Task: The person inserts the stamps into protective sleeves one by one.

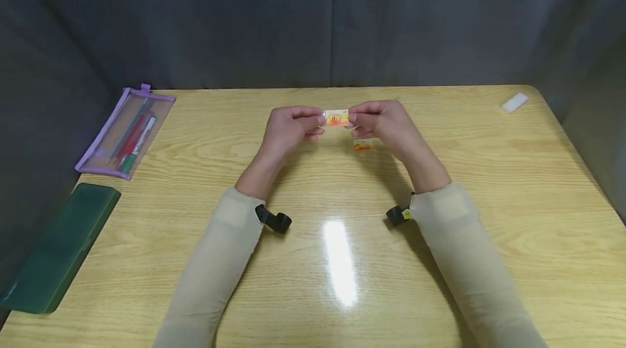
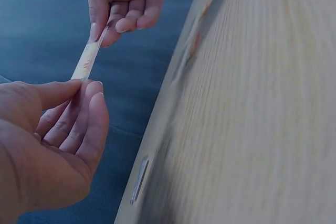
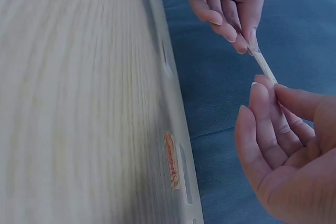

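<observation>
Between both hands, close over the back of the table, is a small flat strip (image 1: 336, 118) printed in yellow and orange with a pale upper edge. Its left end is pinched by the thumb and fingers of my left hand (image 1: 292, 126). My right hand (image 1: 383, 121) pinches the opposite end the same way. In the left wrist view the strip (image 2: 87, 61) appears nearly edge-on, stretched straight from hand to hand. A second orange-and-yellow printed piece (image 1: 363, 144) lies on the table just below the right hand, and also shows in the right wrist view (image 3: 171, 161).
A purple-edged mesh zip pouch (image 1: 124, 133) with markers lies at the back left. In front of it is a dark green case (image 1: 63, 247). A small white block (image 1: 515, 103) rests near the back right corner. Dark curtains (image 1: 313, 22) surround the wooden table (image 1: 195, 261).
</observation>
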